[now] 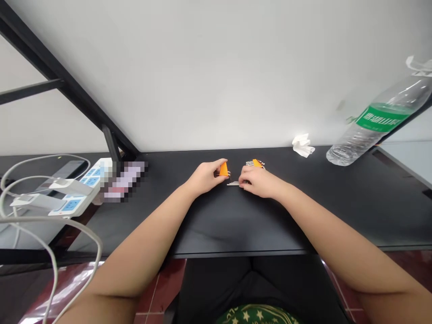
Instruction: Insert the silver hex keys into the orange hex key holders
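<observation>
Clock-face centred between the hands, on a black tabletop (236, 225).
- Left hand (205, 178), 9 o'clock: thumb and fingers pinched on an orange holder (224, 169) bearing small metal pieces, apparently by its side to leave those pieces clear.
- Right hand (259, 181), 3 o'clock: fingers bent down at slim metal rods (232, 183), flat, seemingly kept within fingertip reach; grip cannot be told.
- Second orange piece (258, 163), with striped rods: just beyond the right hand, 12 o'clock from it.
- Crumpled tissue (303, 145), 2 o'clock.

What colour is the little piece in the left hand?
Mostly orange. The piece in the left hand shows best in the head view.
</observation>
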Tool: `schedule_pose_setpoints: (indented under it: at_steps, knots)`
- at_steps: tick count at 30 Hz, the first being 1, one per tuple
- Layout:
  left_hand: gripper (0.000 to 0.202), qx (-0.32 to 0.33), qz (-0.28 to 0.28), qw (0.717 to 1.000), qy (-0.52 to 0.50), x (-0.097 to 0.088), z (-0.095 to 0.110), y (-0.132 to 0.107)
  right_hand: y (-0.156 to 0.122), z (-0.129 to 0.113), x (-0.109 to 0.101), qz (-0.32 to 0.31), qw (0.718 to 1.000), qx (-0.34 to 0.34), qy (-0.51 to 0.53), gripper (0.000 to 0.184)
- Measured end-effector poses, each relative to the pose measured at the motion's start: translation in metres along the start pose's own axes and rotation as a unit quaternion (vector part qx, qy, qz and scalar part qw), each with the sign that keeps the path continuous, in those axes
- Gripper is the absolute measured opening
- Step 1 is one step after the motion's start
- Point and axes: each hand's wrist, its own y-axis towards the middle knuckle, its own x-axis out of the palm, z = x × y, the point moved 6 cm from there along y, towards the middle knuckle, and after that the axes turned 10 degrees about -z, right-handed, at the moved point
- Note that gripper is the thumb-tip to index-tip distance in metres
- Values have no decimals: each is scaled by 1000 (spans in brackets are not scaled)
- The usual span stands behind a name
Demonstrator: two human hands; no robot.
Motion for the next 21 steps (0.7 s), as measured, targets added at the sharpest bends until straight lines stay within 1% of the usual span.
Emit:
schedule_pose_setpoints:
  at_steps: [2,7,9,11,14,16,19,21]
  knots:
    - [58,-4,1,1000,6,0,-4,1,1,-3,5,-13,999,10,-32,9]
    - [58,5,7,1000,-8,1,-4,2,1,-16,10,-37,995,48,-79,12]
    - [57,7,7,1000,-12,1,-3,2,-1,-19,9,-51,993,61,-87,15]
    - [55,6,8,1000,-8,0,-3,2,-3,-19,5,-49,994,65,-75,16]
    - [54,-1,10,1000,-3,0,-3,1,-5,-12,-7,-10,998,55,-17,13]
    - [54,-4,8,1000,-9,0,-3,0,-6,-5,-16,39,998,41,15,13]
    - [54,1,3,999,-33,2,1,0,-8,1,-25,111,993,14,33,17]
    - [53,7,4,999,-43,2,4,-1,-9,2,-26,138,990,-8,39,18]
